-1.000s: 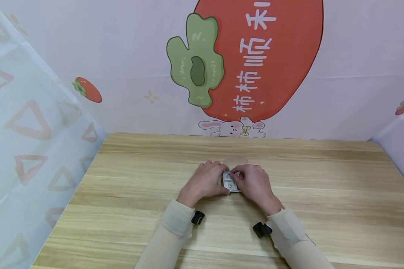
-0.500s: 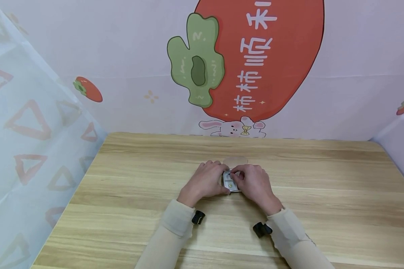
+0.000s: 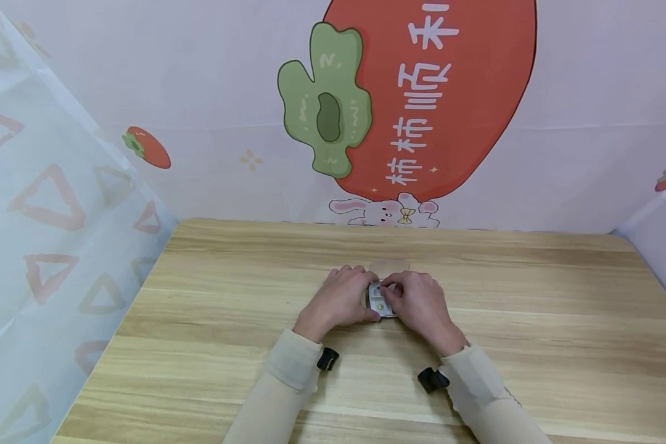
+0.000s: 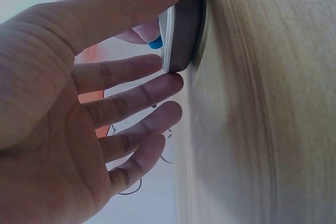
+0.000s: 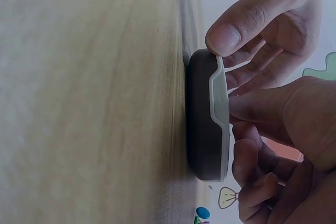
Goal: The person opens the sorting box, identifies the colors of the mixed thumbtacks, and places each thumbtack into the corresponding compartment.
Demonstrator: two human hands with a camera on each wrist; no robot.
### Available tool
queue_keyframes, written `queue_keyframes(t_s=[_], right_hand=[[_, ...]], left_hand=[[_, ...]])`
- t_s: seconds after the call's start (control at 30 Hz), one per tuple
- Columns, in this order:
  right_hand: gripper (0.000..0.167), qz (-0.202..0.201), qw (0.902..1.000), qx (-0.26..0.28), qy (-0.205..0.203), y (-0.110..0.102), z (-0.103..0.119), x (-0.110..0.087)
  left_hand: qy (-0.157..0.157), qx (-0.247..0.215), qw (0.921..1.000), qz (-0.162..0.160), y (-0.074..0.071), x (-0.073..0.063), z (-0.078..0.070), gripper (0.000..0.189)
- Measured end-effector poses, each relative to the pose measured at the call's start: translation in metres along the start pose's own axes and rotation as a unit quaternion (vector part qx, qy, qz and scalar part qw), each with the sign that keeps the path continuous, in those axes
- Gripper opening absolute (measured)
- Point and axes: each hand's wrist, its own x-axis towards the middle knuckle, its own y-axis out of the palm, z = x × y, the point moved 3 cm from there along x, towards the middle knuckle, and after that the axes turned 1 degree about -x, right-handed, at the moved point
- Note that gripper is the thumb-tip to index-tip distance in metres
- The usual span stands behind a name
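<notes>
A small pill box with dark sides and a white divided top lies on the table. In the head view a round yellow-green piece sits in its near compartment. My left hand holds the box from the left, thumb on the near side and index fingertip at the far end. The other left fingers extend past it. My right hand bends over the box, its thumb and index finger meeting at the far compartment. I cannot tell whether they pinch anything, since the fingertips hide the spot.
A thin, pale rounded piece lies just behind the box. Small blue and green things show beyond the box in the right wrist view. The wooden table ends at a printed cloth backdrop, with another cloth on the left.
</notes>
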Motion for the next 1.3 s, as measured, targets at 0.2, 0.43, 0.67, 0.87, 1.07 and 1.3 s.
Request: queue_keyframes(t_s=[0.2,0.43,0.67,0.87,1.07,1.3], right_hand=[[0.006,-0.003,1.0000,-0.004,-0.005,-0.0001,0.0008,-0.0004],[0.006,-0.006,0.9999,-0.003,-0.009,0.0000,0.0010,-0.0005],[0.007,-0.002,1.0000,0.002,-0.007,0.0002,0.0011,-0.0004],[0.010,-0.001,1.0000,0.008,-0.004,-0.0013,0.0016,-0.0005],[0.013,0.001,1.0000,0.007,0.004,-0.0028,0.0017,-0.0003],[0.017,0.004,1.0000,0.000,0.007,-0.0028,0.0004,-0.0004]], left_hand=[[0.001,0.000,1.0000,0.001,0.0004,0.0006,0.0002,0.065],[0.001,0.000,1.0000,0.000,0.0004,0.0006,0.0004,0.065],[0.001,0.004,1.0000,0.001,0.0002,0.0003,0.0000,0.065],[0.004,0.005,1.0000,0.000,0.0003,-0.0001,-0.0002,0.065],[0.009,0.007,0.9999,-0.004,0.0001,-0.0003,-0.0003,0.064],[0.007,0.004,1.0000,-0.004,0.0003,-0.0004,0.0001,0.065]])
